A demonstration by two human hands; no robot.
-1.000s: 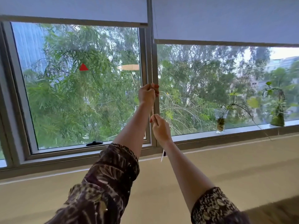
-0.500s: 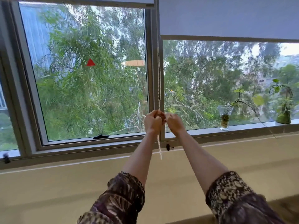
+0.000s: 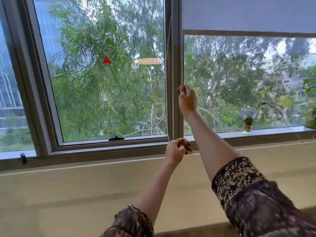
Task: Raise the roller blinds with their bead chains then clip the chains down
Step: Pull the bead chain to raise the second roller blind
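A thin bead chain (image 3: 168,100) hangs along the grey mullion between the two windows. A second strand (image 3: 182,69) runs beside the right pane. My right hand (image 3: 186,100) is raised at mid-pane height and pinches that second strand. My left hand (image 3: 177,150) is low at the sill, its fingers curled round the chain's lower end. The right roller blind (image 3: 248,14) covers the top of the right window, its bottom bar level. No blind shows over the left window.
A glass jar with a plant cutting (image 3: 247,123) stands on the right sill, and a potted plant (image 3: 310,117) at the far right edge. A black window handle (image 3: 116,138) sits on the left pane's lower frame. A small black clip (image 3: 23,158) is on the far-left frame.
Both hands were together on the chain at mid height. Now my right hand is higher up and my left hand has dropped to the sill. The left blind's bottom edge has left the view upward.
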